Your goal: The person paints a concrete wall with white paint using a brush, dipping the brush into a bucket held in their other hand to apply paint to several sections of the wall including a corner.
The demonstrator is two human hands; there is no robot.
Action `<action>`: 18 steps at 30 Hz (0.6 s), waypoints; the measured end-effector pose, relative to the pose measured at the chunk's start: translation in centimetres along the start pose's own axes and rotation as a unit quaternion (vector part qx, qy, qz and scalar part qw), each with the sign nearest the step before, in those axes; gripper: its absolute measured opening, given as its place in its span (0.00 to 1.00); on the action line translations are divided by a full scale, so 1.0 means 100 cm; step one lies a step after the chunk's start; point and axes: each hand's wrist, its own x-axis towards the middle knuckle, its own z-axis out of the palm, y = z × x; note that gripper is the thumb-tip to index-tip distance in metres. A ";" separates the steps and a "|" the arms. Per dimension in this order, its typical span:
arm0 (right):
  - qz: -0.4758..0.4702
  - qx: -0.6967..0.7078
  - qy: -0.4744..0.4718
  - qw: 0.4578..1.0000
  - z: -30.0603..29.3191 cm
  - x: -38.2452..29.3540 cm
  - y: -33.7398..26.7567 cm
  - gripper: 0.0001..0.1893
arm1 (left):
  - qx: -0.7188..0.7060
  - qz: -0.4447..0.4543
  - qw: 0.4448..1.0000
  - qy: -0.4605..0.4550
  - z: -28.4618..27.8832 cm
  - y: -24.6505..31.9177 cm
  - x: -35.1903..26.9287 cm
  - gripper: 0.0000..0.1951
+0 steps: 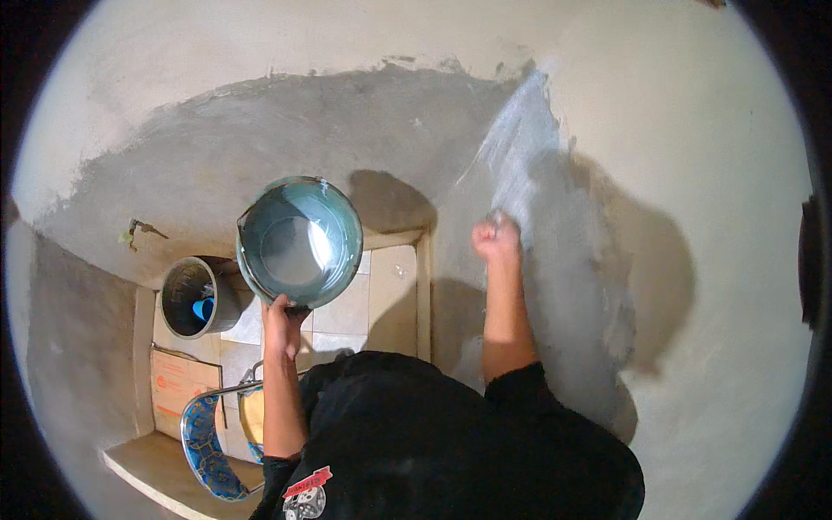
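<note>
My left hand (pixel 283 318) grips the lower rim of a round green bucket (pixel 300 242), which is tilted so that its inside shows, with a pale, shiny liquid at the bottom. Farther right, my right hand (pixel 496 235) is closed at the grey part of the wall (pixel 564 292). Something small and pale shows at its fingers, blurred and mostly hidden. Just above this hand, a whitish wet-looking coat (pixel 520 130) runs up the grey wall in streaks. The bucket hangs apart from the wall, over the tiled floor.
At the left a wall tap (pixel 134 233) sits above a large grey tub (pixel 170 312) with a blue dipper (pixel 203 309) inside. Below are a flattened cardboard box (pixel 185 383) and a metal-framed chair with a blue patterned back (pixel 211 448). A low ledge (pixel 162 474) runs along the lower left.
</note>
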 end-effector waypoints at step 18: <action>0.044 0.069 0.229 0.970 -0.077 0.084 0.102 0.24 | -0.021 0.011 1.000 0.011 0.006 0.007 -0.013 0.22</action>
